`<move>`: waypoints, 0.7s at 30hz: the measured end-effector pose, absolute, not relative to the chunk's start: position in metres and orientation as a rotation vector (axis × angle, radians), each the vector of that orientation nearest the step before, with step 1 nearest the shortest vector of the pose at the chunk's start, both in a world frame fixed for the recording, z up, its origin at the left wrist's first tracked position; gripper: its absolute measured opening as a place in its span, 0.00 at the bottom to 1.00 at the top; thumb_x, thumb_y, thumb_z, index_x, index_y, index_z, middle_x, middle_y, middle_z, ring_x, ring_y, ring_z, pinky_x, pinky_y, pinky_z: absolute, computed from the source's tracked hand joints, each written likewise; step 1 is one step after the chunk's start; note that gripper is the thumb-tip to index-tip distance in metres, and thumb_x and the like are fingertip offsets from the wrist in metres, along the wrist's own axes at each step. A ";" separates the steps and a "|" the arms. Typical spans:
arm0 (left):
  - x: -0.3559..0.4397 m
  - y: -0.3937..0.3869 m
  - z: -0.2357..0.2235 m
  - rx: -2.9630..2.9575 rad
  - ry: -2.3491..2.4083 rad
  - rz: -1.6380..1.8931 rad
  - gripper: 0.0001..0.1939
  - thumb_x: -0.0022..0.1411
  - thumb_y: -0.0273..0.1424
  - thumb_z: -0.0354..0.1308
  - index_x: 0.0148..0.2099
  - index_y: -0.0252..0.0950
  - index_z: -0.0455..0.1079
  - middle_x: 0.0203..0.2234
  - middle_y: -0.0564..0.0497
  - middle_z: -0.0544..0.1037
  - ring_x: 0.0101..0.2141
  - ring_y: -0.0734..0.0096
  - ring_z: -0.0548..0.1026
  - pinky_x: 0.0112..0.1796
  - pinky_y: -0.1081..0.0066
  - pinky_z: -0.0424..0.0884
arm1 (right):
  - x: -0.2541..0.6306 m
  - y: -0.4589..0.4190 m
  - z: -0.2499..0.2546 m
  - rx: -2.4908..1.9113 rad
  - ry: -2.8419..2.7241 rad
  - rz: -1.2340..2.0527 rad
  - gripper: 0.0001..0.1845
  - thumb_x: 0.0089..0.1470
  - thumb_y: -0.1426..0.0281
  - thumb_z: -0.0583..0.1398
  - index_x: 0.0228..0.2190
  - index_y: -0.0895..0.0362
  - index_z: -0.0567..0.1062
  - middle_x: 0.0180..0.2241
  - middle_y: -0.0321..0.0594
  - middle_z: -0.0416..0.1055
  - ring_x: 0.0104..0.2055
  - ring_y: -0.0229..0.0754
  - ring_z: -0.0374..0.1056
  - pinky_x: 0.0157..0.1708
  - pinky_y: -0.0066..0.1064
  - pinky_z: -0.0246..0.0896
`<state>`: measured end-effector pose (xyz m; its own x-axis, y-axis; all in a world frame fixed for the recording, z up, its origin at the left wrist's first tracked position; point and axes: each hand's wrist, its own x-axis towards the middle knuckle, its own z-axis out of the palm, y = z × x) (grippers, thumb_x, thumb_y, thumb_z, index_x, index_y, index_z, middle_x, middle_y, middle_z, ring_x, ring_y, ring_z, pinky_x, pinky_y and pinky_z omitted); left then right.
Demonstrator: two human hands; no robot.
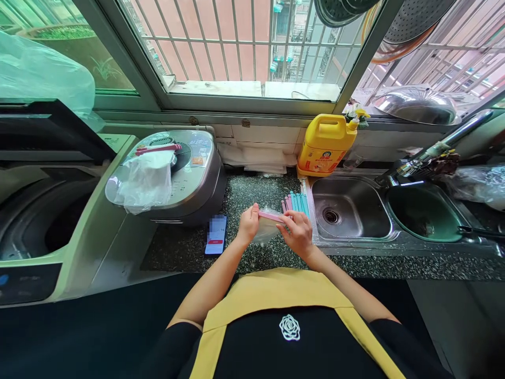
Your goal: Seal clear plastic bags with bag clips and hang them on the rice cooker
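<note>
A pink bag clip (270,215) stretches between my two hands, across the top of a small clear plastic bag (265,230). My left hand (248,223) pinches the clip's left end, thumb on top. At the other end, the fingers of my right hand (298,231) are closed on the clip. The bag hangs below it, over the dark speckled counter; what the bag contains is hard to make out. Just beyond my right hand lies a row of several pink and teal bag clips (299,202), partly hidden by that hand.
On the left, a rice cooker (205,173) carries a plastic bag closed with a red clip. A phone (215,235) lies near my left forearm. A yellow jug (322,145) stands behind the sink (355,208). A green basin (426,210) sits at the right, an open washing machine (79,231) far left.
</note>
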<state>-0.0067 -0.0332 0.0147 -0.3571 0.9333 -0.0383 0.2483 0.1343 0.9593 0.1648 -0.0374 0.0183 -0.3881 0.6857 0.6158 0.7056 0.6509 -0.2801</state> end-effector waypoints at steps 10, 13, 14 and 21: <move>0.000 -0.028 0.005 0.915 1.644 1.346 0.26 0.61 0.49 0.40 0.21 0.36 0.59 0.14 0.56 0.61 0.19 0.76 0.59 0.24 0.74 0.55 | 0.155 -0.035 0.020 -1.008 -1.993 0.274 0.05 0.56 0.69 0.54 0.32 0.56 0.69 0.31 0.41 0.68 0.35 0.40 0.64 0.35 0.32 0.62; -0.002 -0.024 0.003 0.867 1.665 1.421 0.26 0.58 0.52 0.42 0.21 0.37 0.59 0.15 0.56 0.62 0.19 0.76 0.60 0.25 0.74 0.56 | 0.156 -0.038 0.017 -0.973 -1.836 0.453 0.06 0.57 0.67 0.52 0.34 0.55 0.66 0.33 0.41 0.67 0.33 0.38 0.65 0.31 0.30 0.63; -0.002 -0.023 0.002 0.853 1.664 1.443 0.26 0.58 0.53 0.43 0.21 0.37 0.59 0.15 0.56 0.62 0.19 0.76 0.60 0.25 0.74 0.56 | 0.156 -0.039 0.015 -0.959 -1.775 0.504 0.06 0.58 0.66 0.51 0.35 0.55 0.65 0.33 0.41 0.68 0.34 0.38 0.65 0.31 0.31 0.63; -0.005 -0.017 0.002 0.814 1.511 1.500 0.26 0.56 0.54 0.44 0.21 0.37 0.57 0.14 0.57 0.59 0.18 0.77 0.57 0.23 0.74 0.55 | 0.160 -0.044 0.006 -1.044 -1.441 0.847 0.12 0.59 0.61 0.49 0.38 0.55 0.66 0.37 0.42 0.71 0.27 0.35 0.66 0.26 0.30 0.66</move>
<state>-0.0048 -0.0168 0.0019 -0.4399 0.8906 -0.1153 -0.1089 0.0745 0.9913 0.1604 -0.0443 0.0056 0.0008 0.9342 0.3568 0.1420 0.3531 -0.9248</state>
